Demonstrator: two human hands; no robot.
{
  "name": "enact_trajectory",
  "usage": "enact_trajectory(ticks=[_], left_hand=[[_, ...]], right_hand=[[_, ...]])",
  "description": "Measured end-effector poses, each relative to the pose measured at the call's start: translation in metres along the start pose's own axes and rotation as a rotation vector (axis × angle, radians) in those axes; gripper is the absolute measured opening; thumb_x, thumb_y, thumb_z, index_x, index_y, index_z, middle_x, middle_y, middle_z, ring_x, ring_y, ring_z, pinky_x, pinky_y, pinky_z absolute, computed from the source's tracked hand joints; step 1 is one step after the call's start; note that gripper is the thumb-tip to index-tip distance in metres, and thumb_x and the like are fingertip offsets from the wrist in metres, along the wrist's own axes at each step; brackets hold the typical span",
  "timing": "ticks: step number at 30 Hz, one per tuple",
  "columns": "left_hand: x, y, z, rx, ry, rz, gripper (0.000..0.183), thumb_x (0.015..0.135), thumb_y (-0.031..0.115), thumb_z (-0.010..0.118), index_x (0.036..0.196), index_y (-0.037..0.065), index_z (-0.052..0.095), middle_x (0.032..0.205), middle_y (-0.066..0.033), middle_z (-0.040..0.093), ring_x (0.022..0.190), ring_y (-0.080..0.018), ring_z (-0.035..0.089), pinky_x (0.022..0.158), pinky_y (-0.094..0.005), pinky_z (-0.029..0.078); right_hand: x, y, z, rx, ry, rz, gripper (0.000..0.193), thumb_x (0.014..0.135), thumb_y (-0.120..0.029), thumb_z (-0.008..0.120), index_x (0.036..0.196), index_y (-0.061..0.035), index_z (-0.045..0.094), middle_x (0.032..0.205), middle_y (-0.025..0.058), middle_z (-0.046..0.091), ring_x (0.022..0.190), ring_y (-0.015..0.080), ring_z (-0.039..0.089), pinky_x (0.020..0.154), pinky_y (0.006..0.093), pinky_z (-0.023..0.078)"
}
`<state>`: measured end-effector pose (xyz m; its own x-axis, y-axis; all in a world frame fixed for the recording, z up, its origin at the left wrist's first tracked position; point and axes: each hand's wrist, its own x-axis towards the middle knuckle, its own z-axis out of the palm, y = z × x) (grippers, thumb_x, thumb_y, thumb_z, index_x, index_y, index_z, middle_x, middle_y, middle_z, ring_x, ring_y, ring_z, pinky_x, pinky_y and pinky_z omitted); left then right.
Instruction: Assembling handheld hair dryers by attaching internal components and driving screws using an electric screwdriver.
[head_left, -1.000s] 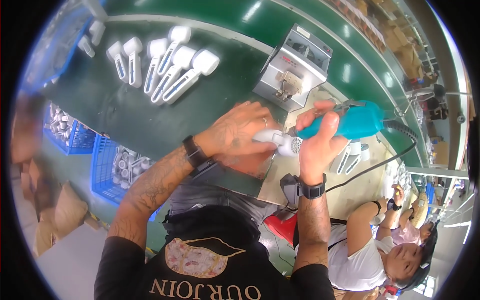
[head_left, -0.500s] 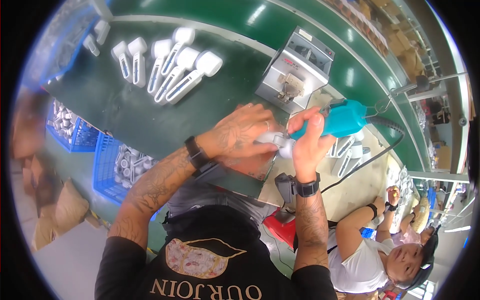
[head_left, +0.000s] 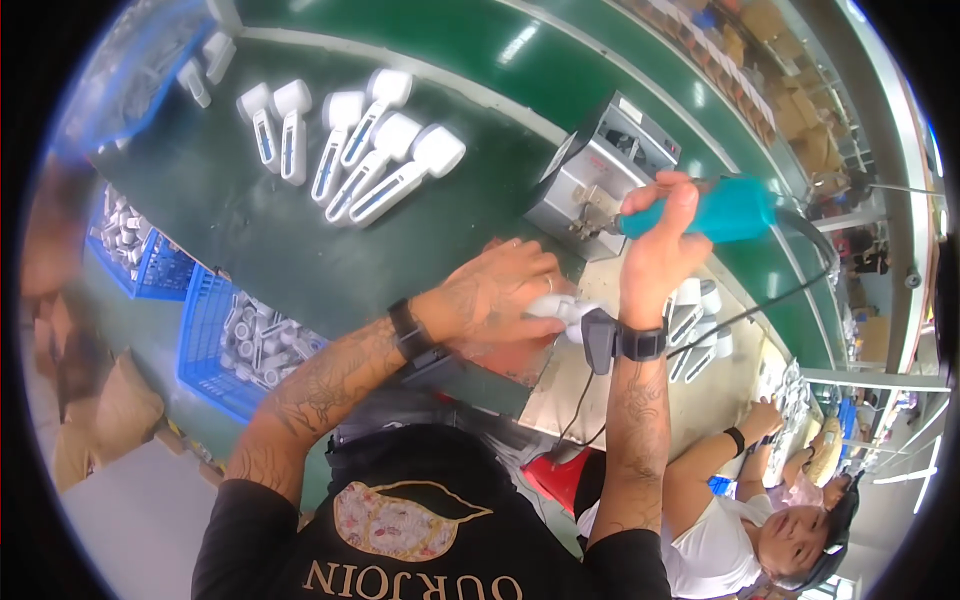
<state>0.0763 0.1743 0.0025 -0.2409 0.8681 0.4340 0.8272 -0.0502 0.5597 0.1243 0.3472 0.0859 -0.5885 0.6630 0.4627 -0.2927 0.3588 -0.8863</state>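
My right hand (head_left: 660,255) is wrapped around a teal electric screwdriver (head_left: 735,212), held sideways. The driver's tip reaches the front of a grey box-shaped screw feeder (head_left: 597,165); whether a screw is on it is too small to see. Lower down, my left hand (head_left: 500,295) grips a white shower-head-shaped part (head_left: 560,308) against the bench, over a reddish-brown patch. My fingers hide much of that part, and the right wrist's strap device covers its right end.
Several white shower-head-shaped pieces (head_left: 395,150) lie on the green bench (head_left: 250,225); more (head_left: 690,320) rest at the right. Blue crates (head_left: 205,345) of parts stand lower left. The driver's cable (head_left: 750,318) trails rightward. A co-worker in white (head_left: 715,530) sits at lower right.
My right hand has lifted the electric screwdriver up and away from the white part to the screw feeder. The left hand still holds the part. The whole view has shifted slightly.
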Motion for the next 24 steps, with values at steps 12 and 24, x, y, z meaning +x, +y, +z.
enact_trajectory(ticks=[12, 24], left_hand=[[-0.002, 0.006, -0.003, -0.056, -0.016, -0.012, 0.033, 0.092, 0.034, 0.067, 0.118, 0.015, 0.071, 0.103, -0.0056, 0.059, 0.100, -0.0264, 0.056, 0.091, -0.0411, 0.045], [0.001, 0.002, 0.001, -0.048, -0.050, -0.040, 0.030, 0.093, 0.026, 0.065, 0.119, 0.015, 0.071, 0.104, -0.0056, 0.060, 0.101, -0.0273, 0.056, 0.091, -0.0425, 0.045]], right_hand=[[-0.011, 0.008, 0.010, 0.042, -0.060, 0.065, 0.039, 0.108, -0.036, 0.051, 0.102, 0.0013, 0.059, 0.071, 0.0067, 0.059, 0.065, 0.0162, 0.060, 0.060, 0.0306, 0.046], [-0.087, -0.031, -0.042, 0.180, -0.144, 0.110, 0.059, 0.100, -0.053, 0.061, 0.111, 0.0042, 0.054, 0.071, 0.0085, 0.053, 0.062, 0.0209, 0.055, 0.058, 0.0356, 0.046]])
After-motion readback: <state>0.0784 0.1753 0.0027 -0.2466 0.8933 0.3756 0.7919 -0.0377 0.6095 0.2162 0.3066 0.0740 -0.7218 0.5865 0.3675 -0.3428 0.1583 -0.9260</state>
